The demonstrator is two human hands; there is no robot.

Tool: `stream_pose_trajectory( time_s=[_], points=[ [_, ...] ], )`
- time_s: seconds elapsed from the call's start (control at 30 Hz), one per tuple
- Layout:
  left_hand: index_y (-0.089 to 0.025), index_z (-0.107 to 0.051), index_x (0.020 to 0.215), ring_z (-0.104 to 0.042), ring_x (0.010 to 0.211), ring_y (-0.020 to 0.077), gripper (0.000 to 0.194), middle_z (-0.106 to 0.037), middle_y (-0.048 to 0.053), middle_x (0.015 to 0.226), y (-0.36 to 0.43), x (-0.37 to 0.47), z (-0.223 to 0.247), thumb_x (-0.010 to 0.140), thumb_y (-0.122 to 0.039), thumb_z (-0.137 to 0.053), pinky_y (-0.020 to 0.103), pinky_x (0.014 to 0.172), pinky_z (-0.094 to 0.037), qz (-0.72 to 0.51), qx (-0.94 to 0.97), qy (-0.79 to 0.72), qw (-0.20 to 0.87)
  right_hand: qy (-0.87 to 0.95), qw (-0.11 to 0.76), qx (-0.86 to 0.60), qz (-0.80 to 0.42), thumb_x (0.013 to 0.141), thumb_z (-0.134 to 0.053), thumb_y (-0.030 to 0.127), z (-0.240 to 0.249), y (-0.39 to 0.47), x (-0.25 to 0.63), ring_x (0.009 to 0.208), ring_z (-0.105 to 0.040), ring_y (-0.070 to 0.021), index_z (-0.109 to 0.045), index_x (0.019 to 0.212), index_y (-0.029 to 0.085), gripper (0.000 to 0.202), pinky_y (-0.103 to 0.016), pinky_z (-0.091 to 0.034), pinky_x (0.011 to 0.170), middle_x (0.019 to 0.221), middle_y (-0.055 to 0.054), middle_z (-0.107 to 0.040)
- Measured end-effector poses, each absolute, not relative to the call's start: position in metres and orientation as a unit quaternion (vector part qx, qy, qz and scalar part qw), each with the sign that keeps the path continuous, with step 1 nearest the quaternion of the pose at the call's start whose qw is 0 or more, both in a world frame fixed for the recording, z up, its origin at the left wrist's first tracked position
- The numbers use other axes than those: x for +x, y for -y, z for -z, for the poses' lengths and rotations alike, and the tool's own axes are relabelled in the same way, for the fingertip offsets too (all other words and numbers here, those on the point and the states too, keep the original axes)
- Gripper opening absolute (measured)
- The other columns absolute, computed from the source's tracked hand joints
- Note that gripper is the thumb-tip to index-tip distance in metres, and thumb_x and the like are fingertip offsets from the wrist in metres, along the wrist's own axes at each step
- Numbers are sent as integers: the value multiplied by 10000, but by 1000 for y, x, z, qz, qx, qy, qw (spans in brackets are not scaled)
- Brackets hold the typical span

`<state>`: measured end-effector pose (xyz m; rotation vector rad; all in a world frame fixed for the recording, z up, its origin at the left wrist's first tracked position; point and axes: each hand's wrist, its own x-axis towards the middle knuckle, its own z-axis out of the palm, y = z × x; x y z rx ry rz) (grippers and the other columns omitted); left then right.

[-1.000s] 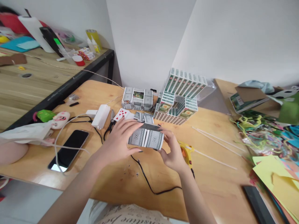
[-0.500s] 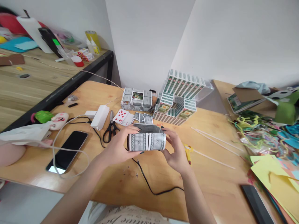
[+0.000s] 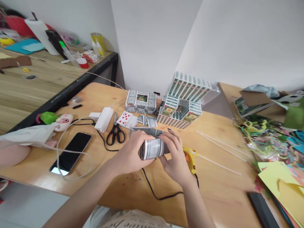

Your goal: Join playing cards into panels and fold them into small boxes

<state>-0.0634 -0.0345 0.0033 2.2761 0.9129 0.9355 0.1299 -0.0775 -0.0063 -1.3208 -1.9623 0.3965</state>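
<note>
Between my hands is a piece made of curved playing cards [image 3: 152,149], their grey patterned backs facing out. My left hand [image 3: 131,152] grips its left end, thumb on top. Round the right end closes my right hand [image 3: 174,153], its fingers over the top and hiding much of that side. A yellow glue gun [image 3: 192,160] lies on the table just right of my right hand, partly covered by it. Beyond the held piece are loose playing cards [image 3: 127,119], some face up, and black-handled scissors [image 3: 115,134].
A card-covered block [image 3: 141,102] stands at the back, beside a stacked structure of card boxes [image 3: 181,104]. A phone [image 3: 71,153], a cable and a white power adapter [image 3: 104,119] lie left. Glue sticks [image 3: 219,164], coloured scraps [image 3: 263,142] and yellow paper [image 3: 280,182] are right.
My hands have come closer together around the card piece, and it has turned and shifted slightly right. My right hand now covers more of it. More of the glue gun shows.
</note>
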Motion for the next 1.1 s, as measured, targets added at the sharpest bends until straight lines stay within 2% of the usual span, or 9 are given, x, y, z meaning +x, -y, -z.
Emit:
stream_pose_trajectory(
  time_s=[0.17, 0.33, 0.53, 0.67, 0.73, 0.8, 0.9, 1.03, 1.1],
  points=[
    [-244, -382, 1257, -516, 1143, 288, 688, -536, 121, 1199, 30, -64, -14, 679, -247, -755, 450, 944, -461, -324, 851, -299, 287, 714, 427, -500, -241, 761, -579, 90, 15, 77, 142, 1272, -430, -297, -445, 1233, 274, 524, -544, -411, 1026, 1238, -98, -513],
    [-242, -470, 1124, -550, 1039, 264, 486, -582, 84, 1070, 27, -67, -9, 704, -254, -714, 440, 918, -456, -344, 851, -291, 269, 695, 447, -494, -272, 757, -575, 93, 25, 77, 146, 1284, -430, -294, -447, 1222, 266, 512, -500, -463, 965, 1268, -107, -505],
    [-221, -479, 1115, -552, 1021, 244, 490, -586, 74, 1060, 29, -67, -1, 699, -252, -736, 420, 916, -455, -351, 854, -293, 248, 702, 447, -486, -267, 777, -570, 84, 26, 75, 144, 1351, -369, -276, -443, 1237, 280, 516, -531, -379, 1063, 1318, -97, -491],
    [-230, -499, 1132, -570, 1003, 247, 513, -581, 69, 1082, 29, -68, 2, 687, -249, -753, 406, 881, -477, -356, 849, -319, 225, 668, 426, -556, -251, 803, -629, 203, 31, 81, 152, 1350, -376, -269, -344, 1364, 274, 633, -532, -364, 1089, 1403, -118, -420],
    [-250, -507, 1150, -567, 1001, 248, 524, -567, 65, 1093, 28, -68, 4, 689, -256, -756, 408, 872, -483, -356, 851, -325, 210, 625, 426, -615, -224, 787, -672, 293, 39, 89, 162, 1251, -483, -270, -408, 1310, 249, 587, -515, -434, 1034, 1309, -122, -493],
    [-276, -510, 1175, -554, 1010, 251, 539, -541, 63, 1104, 28, -67, 6, 694, -255, -754, 414, 878, -484, -356, 852, -333, 191, 558, 438, -679, -188, 786, -669, 375, 52, 100, 178, 1002, -618, -239, -541, 1063, 219, 343, -437, -553, 859, 1082, -96, -580],
    [-289, -497, 1216, -538, 1040, 257, 563, -509, 69, 1119, 27, -66, 7, 711, -244, -742, 422, 904, -482, -370, 841, -354, 174, 442, 408, -796, -66, 813, -599, 464, 81, 119, 203, 669, -602, -189, -541, 830, 205, 266, -344, -547, 592, 808, -49, -578],
    [-267, -485, 1230, -546, 1058, 258, 582, -505, 75, 1133, 27, -64, 10, 708, -231, -741, 411, 914, -491, -391, 822, -373, 180, 419, 384, -817, 92, 690, -678, 547, 120, 133, 217, 626, -571, -225, -517, 769, 257, 341, -404, -514, 596, 666, 7, -528],
    [-268, -490, 1219, -553, 1052, 257, 579, -511, 72, 1124, 27, -64, 12, 701, -225, -745, 402, 898, -501, -398, 819, -373, 180, 379, 341, -855, 93, 642, -681, 596, 132, 131, 214, 688, -595, -278, -519, 783, 252, 405, -454, -506, 609, 700, -27, -550]
  ],
)
